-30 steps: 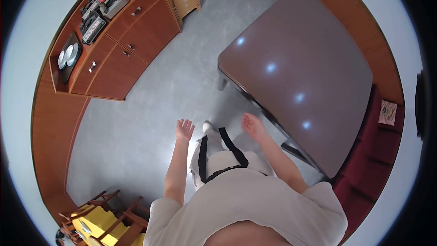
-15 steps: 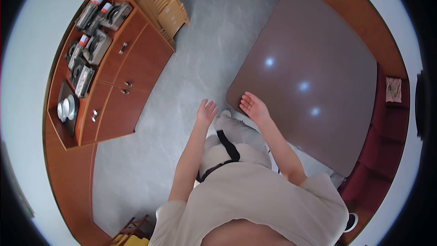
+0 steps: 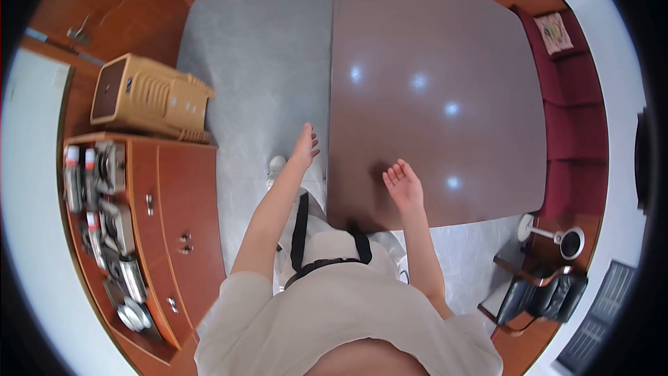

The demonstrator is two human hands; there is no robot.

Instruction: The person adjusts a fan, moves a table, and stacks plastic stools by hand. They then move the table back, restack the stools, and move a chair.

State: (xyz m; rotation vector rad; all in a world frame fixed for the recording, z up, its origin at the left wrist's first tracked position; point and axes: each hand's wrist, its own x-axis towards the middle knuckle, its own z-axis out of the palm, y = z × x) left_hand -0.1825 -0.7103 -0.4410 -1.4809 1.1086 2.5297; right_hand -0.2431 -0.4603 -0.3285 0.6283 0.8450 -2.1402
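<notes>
My left hand [image 3: 305, 146] is held out in front of me above the grey floor [image 3: 261, 63], just left of the table's edge. Its fingers are apart and nothing is in it. My right hand [image 3: 404, 186] hovers over the near part of the large brown table [image 3: 445, 42], palm turned up and inward, with fingers spread and empty. Neither hand appears to touch the tabletop. A dark shadow or reflection lies on the table beside the right hand.
To the left stand a wooden cabinet [image 3: 188, 216] with stoves and canisters on top and stacked tan stools [image 3: 156, 101]. A dark red sofa [image 3: 574, 132] lines the right wall. A black chair [image 3: 543, 296] and a white round-headed stand [image 3: 527, 228] are at the lower right.
The view has turned to the right, so the cabinet sits lower left and the chair shows. My hands are now farther apart, the right one over the table.
</notes>
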